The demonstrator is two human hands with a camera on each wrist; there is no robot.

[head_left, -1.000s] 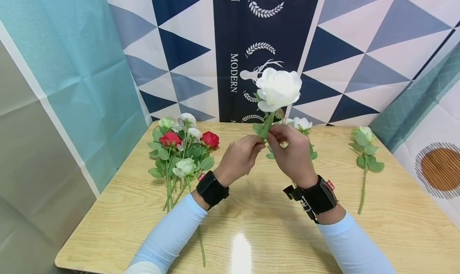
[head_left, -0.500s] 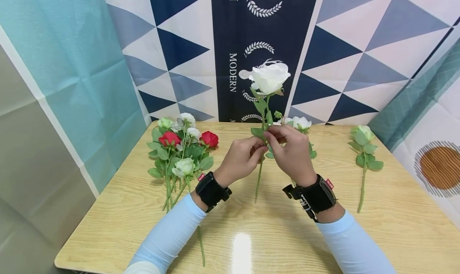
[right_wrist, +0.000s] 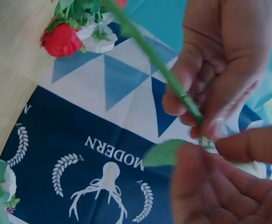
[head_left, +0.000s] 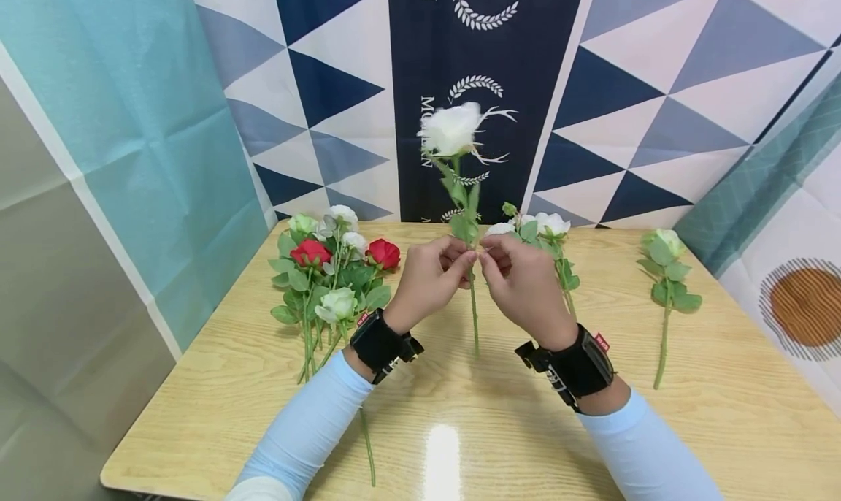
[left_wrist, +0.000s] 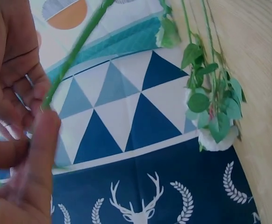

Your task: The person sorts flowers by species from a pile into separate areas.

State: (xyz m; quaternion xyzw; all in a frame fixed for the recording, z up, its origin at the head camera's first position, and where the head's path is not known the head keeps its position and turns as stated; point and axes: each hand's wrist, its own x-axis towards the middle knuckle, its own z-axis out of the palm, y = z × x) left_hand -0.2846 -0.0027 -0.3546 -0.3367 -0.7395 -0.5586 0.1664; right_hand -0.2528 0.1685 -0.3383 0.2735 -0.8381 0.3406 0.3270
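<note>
A long-stemmed white rose point(head_left: 450, 130) stands upright over the middle of the table in the head view, its bloom slightly blurred. My left hand point(head_left: 425, 280) pinches the green stem below the leaves, between thumb and fingers. Close beside it, my right hand point(head_left: 531, 288) has thumb and forefinger together at the stem, just under a leaf point(right_wrist: 161, 153) in the right wrist view. The bare lower stem point(left_wrist: 77, 50) runs past both hands in the left wrist view. Part of the stem is hidden behind the fingertips.
On the left of the wooden table point(head_left: 434, 399) lies a pile of flowers with red roses point(head_left: 311, 253) and pale ones. White flowers point(head_left: 550, 225) lie behind my right hand. A single pale green rose point(head_left: 665, 247) lies far right. Patterned cloth point(head_left: 486, 41) hangs behind.
The rose has swung left and become more upright, its lower stem now showing below the hands. The left hand has shifted slightly; the right fingertips have come left and slightly down.
</note>
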